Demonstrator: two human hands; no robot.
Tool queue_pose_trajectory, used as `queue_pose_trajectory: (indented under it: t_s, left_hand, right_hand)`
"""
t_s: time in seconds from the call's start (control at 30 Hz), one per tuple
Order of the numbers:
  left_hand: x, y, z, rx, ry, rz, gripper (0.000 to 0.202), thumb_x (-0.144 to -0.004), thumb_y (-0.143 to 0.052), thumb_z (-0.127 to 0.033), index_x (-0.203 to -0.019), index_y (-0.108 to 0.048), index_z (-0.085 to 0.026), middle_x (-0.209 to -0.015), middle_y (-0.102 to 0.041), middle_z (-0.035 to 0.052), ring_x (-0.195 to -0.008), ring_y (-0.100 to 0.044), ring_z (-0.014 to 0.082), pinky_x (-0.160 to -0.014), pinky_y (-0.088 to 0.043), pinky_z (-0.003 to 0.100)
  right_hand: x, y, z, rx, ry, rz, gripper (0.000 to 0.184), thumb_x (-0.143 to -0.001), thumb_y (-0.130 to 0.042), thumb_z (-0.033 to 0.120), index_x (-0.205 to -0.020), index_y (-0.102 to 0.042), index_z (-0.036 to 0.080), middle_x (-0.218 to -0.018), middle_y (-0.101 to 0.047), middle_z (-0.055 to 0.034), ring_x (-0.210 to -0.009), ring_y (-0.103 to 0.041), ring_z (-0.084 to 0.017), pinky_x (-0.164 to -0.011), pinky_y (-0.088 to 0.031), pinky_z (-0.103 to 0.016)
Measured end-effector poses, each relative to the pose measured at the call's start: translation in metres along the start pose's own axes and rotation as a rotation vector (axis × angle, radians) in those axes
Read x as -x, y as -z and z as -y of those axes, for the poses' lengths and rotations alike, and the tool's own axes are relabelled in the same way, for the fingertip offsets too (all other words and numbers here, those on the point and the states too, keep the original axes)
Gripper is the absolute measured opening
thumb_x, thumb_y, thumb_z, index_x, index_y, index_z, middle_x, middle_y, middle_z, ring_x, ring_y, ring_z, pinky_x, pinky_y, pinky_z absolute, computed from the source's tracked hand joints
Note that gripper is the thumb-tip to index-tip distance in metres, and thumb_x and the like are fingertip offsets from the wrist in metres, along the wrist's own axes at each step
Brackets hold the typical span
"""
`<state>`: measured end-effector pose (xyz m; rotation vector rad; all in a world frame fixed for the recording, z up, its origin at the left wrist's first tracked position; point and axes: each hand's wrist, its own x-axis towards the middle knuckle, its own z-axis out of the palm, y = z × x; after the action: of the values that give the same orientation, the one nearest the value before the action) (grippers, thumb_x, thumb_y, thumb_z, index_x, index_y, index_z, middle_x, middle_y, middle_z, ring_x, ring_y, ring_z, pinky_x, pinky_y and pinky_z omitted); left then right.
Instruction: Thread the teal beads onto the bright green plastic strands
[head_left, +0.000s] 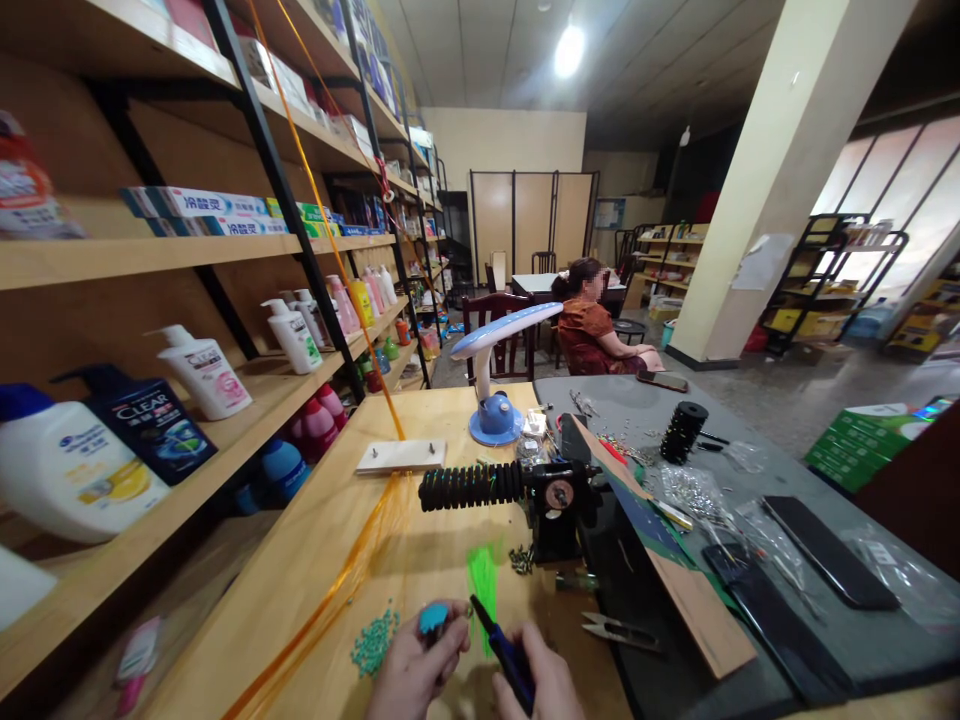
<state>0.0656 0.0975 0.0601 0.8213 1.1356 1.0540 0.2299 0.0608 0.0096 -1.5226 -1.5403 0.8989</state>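
Shelves [225, 400] of bottles are running along the left wall, standing clear of the wooden bench [450, 410] that is carrying the work. Far back, another person [592, 335] is sitting at a table, well apart and taking no part. A blue lamp [495, 415] is standing at the far middle of the bench, its head reaching over the working area, probably to light it from above. In front of it a black winder [555, 500] is sitting with its ribbed coil [469, 486] pointing left across the wood, so it is lying within reach of both hands. Orange strands [360, 570] are coming down from high up, passing a small white board, and trailing along the bench towards the near edge, seemingly kept taut and out of the way. At the bottom edge, the left hand [412, 670] is closing its grip around a small teal disc [433, 617], pinching it between thumb and fingers and tilting it towards the other hand. The right hand [544, 685] is wrapping its grip fully round a blue-handled tool [499, 645], whose dark tip is pointing up at the disc, just beside it. A tuft of green fibres [484, 575] is fanning up right behind that tip. Teal beads [375, 640] are lying loose just left of the left hand, and snips [619, 631] are resting to the right, both handy.
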Motion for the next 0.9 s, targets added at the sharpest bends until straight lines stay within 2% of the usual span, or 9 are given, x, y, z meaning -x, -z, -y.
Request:
queue_pose_trajectory:
  t_s: [0.07, 0.17, 0.23, 0.33, 0.47, 0.6, 0.7, 0.8, 0.9]
  left_hand:
    - [0.002, 0.000, -0.002, -0.052, -0.007, -0.004, 0.068, -0.052, -0.087, -0.066, -0.090, -0.070, -0.013, -0.065, -0.057, 0.0008, -0.048, -0.029, 0.0037, -0.049, -0.015, 0.018]
    - [0.005, 0.000, -0.007, -0.174, -0.023, 0.032, 0.062, -0.056, -0.083, -0.068, -0.084, -0.071, -0.014, -0.063, -0.057, 0.0004, -0.049, -0.031, 0.0059, -0.049, -0.019, 0.019]
    - [0.006, 0.001, -0.009, -0.241, -0.093, 0.053, 0.058, -0.060, -0.079, -0.069, -0.080, -0.071, -0.015, -0.064, -0.058, 0.0015, -0.054, -0.042, 0.0104, -0.051, -0.028, 0.020]
    - [0.006, 0.003, -0.008, -0.289, -0.177, 0.090, 0.056, -0.064, -0.077, -0.070, -0.077, -0.071, -0.016, -0.069, -0.061, 0.0037, -0.070, -0.056, 0.0181, -0.065, -0.043, 0.023]
    - [0.004, 0.006, -0.001, -0.324, -0.183, 0.140, 0.053, -0.066, -0.076, -0.068, -0.075, -0.070, -0.016, -0.069, -0.061, 0.0037, -0.070, -0.056, 0.0187, -0.069, -0.045, 0.025]
    - [0.003, 0.009, 0.006, -0.311, -0.201, 0.098, 0.053, -0.067, -0.076, -0.068, -0.075, -0.069, -0.016, -0.066, -0.058, 0.0027, -0.067, -0.055, 0.0179, -0.067, -0.044, 0.024]
    - [0.002, 0.010, 0.009, -0.340, -0.185, 0.129, 0.056, -0.067, -0.074, -0.070, -0.075, -0.069, -0.015, -0.067, -0.058, 0.0034, -0.069, -0.056, 0.0184, -0.068, -0.045, 0.025]
    - [0.002, 0.005, 0.013, -0.369, -0.183, 0.133, 0.059, -0.068, -0.071, -0.073, -0.078, -0.070, -0.014, -0.067, -0.061, 0.0045, -0.064, -0.054, 0.0173, -0.061, -0.044, 0.024]
    - [0.007, -0.005, 0.017, -0.395, -0.240, 0.059, 0.062, -0.070, -0.068, -0.075, -0.089, -0.073, -0.015, -0.072, -0.067, 0.0064, -0.056, -0.053, 0.0159, -0.054, -0.043, 0.024]
  right_hand:
    - [-0.004, 0.009, 0.001, -0.097, -0.012, 0.087, 0.020, -0.079, -0.060, 0.035, -0.087, -0.050, 0.019, -0.072, -0.051, 0.0013, -0.067, -0.048, -0.013, -0.068, -0.042, -0.021]
    - [-0.007, 0.017, 0.003, -0.279, -0.076, 0.167, 0.028, -0.077, -0.062, 0.041, -0.082, -0.045, 0.019, -0.069, -0.043, 0.0038, -0.064, -0.041, -0.011, -0.061, -0.039, -0.019]
    - [-0.008, 0.018, 0.005, -0.431, -0.150, 0.170, 0.035, -0.074, -0.066, 0.045, -0.081, -0.044, 0.019, -0.067, -0.041, 0.0046, -0.063, -0.038, -0.010, -0.057, -0.037, -0.018]
    - [-0.007, 0.015, 0.006, -0.667, -0.278, 0.206, 0.045, -0.068, -0.072, 0.053, -0.081, -0.044, 0.020, -0.063, -0.037, 0.0072, -0.056, -0.031, -0.007, -0.053, -0.039, -0.018]
    - [-0.009, 0.007, 0.001, -0.835, -0.379, 0.242, 0.053, -0.065, -0.077, 0.057, -0.082, -0.043, 0.020, -0.058, -0.034, 0.0100, -0.050, -0.027, -0.005, -0.051, -0.039, -0.017]
    - [-0.013, 0.001, -0.004, -0.880, -0.401, 0.249, 0.056, -0.066, -0.074, 0.063, -0.083, -0.042, 0.020, -0.058, -0.037, 0.0094, -0.046, -0.026, -0.004, -0.045, -0.031, -0.015]
    - [-0.012, 0.007, -0.002, -0.781, -0.337, 0.244, 0.051, -0.069, -0.071, 0.061, -0.085, -0.044, 0.020, -0.064, -0.037, 0.0072, -0.052, -0.030, -0.006, -0.046, -0.032, -0.016]
    - [-0.007, 0.027, 0.005, -0.427, -0.142, 0.182, 0.033, -0.077, -0.065, 0.044, -0.084, -0.045, 0.019, -0.073, -0.039, 0.0037, -0.068, -0.039, -0.011, -0.062, -0.040, -0.020]
    - [0.002, 0.049, 0.013, -0.069, -0.002, 0.137, 0.016, -0.081, -0.056, 0.029, -0.088, -0.046, 0.018, -0.074, -0.044, 0.0029, -0.071, -0.043, -0.012, -0.070, -0.038, -0.022]
